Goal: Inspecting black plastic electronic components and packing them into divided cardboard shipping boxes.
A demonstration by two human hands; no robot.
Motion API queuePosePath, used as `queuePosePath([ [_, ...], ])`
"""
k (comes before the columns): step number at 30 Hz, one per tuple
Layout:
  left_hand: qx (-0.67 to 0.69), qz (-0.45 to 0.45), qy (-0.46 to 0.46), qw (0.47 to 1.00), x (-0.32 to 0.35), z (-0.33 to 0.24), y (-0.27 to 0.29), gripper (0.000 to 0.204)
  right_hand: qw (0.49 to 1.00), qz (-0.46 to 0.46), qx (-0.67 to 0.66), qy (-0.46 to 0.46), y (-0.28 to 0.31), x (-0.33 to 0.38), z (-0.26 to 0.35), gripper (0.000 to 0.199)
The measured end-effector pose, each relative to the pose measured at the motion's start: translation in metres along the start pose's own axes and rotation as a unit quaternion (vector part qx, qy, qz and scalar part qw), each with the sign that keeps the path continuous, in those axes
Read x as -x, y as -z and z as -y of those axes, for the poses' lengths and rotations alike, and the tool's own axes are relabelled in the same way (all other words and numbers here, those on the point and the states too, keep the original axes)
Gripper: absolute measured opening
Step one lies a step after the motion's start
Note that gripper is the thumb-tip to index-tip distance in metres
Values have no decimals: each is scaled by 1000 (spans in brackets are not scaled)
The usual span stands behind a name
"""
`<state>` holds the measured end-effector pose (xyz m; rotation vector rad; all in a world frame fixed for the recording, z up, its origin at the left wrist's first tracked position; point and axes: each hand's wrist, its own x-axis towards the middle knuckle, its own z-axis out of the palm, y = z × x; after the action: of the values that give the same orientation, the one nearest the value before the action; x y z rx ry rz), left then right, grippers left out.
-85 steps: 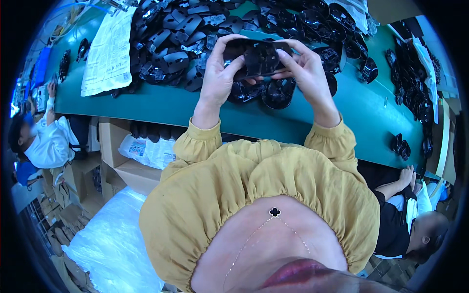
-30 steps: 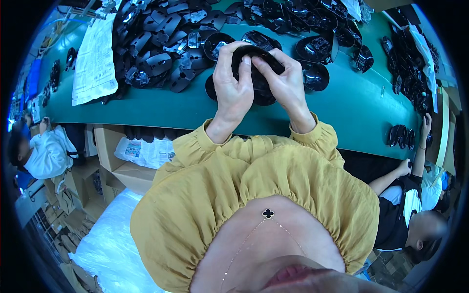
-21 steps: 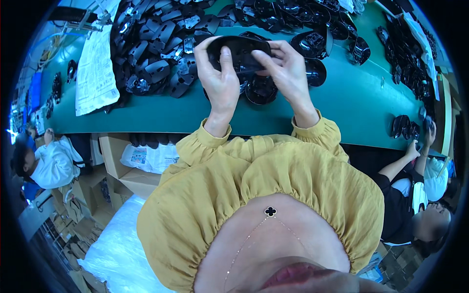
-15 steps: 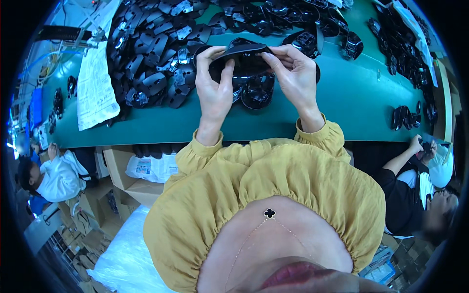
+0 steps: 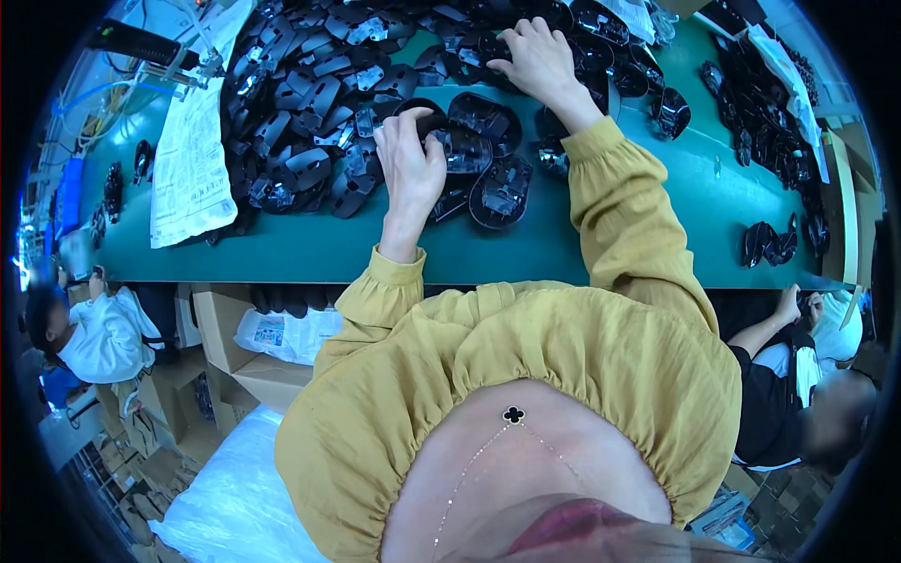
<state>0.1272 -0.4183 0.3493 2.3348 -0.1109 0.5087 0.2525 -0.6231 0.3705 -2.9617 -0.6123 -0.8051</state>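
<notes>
Gripping a light, stiff black plastic shell [image 5: 460, 145] by its rim, left hand [image 5: 410, 169] clenched, right hand [image 5: 537, 52] grasping another at twelve o'clock

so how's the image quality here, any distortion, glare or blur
Head view: strong fisheye, so the green table edge bows and black corners frame the picture; bright glare at the upper left; the black plastic parts show small highlights; both the left hand and right hand are sharp.
</notes>
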Motion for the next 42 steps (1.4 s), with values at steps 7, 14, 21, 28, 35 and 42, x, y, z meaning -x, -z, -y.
queuePosePath([
  [7,35,-54,-11,998,-6,1,11,28,999,6,35,-28,-3,-9,-24,51],
  [14,244,-13,69,967,-18,-12,25,22,984,142,-25,-101,10,8,-65,50],
  [21,584,93,208,779,-31,-45,32,34,972,-58,-226,30,67,-5,1,50],
  [28,667,-32,272,693,-28,-17,39,22,947,19,-320,18,-5,-32,-9,67],
  [35,746,-3,343,571,-10,14,61,14,964,227,-133,21,-42,-31,-34,57],
  [42,637,-91,273,715,-2,10,72,29,989,3,-116,94,-5,-35,-50,31],
])
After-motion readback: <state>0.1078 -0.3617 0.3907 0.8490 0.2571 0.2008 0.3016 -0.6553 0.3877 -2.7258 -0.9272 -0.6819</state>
